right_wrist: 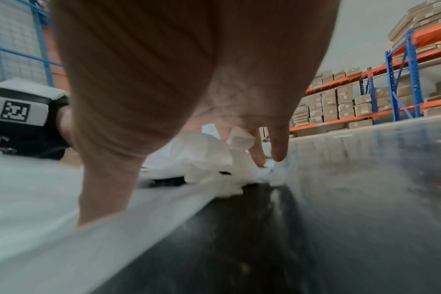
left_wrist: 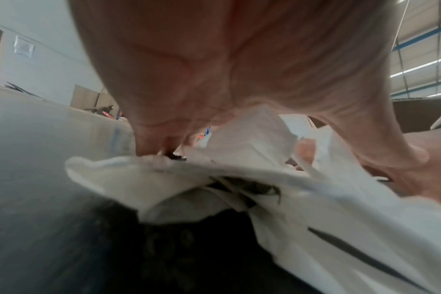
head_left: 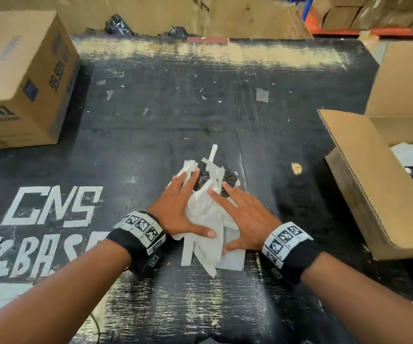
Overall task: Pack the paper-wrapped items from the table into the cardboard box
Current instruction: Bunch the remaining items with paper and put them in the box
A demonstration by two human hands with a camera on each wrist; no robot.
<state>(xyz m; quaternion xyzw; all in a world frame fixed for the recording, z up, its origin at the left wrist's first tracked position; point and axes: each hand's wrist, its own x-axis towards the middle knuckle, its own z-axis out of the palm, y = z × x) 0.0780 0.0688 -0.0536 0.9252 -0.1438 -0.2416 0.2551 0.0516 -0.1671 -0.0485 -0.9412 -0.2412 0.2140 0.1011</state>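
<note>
white paper bundle (head_left: 206,214) is pressed flat on the black surface (head_left: 150,120) by both hands, left grip (head_left: 178,207) and right grip (head_left: 246,217) spread apart; box (head_left: 374,194) sits right.

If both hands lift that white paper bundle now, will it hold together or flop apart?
Probably floppy: the paper bundle is crumpled thin sheets with loose strips sticking out. The dark contents show at the far end, so they may slip out. The left hand and right hand lie flat on it, not gripping.
</note>
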